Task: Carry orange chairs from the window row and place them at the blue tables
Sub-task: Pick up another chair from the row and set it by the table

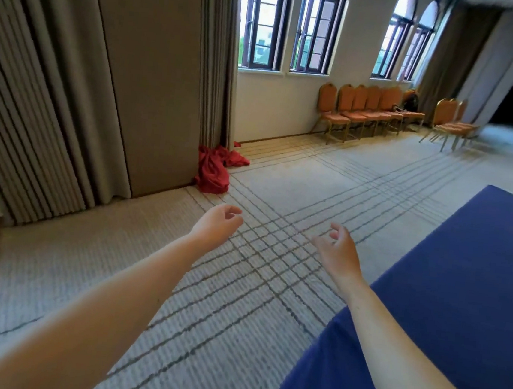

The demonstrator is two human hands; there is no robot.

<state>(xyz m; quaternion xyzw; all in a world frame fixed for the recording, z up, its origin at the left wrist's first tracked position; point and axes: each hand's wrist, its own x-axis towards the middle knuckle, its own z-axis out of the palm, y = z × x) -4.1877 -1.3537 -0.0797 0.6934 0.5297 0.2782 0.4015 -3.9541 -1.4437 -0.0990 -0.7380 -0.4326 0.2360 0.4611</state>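
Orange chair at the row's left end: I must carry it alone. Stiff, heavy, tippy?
Probably rigid: the orange chair has a gold, metal-looking frame. Likely fairly light, given thin legs. Its tall back might tip it backward.

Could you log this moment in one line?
left hand: empty, open | right hand: empty, open | orange chairs: along window wall | blue table: near right

This is a hotel-style banquet or function hall: a wide patterned carpet [282,178], long pleated curtains [37,110], tall dark-framed windows [292,25], a row of orange banquet chairs [366,111] along the wall, and a desk with blue cloth [459,292].
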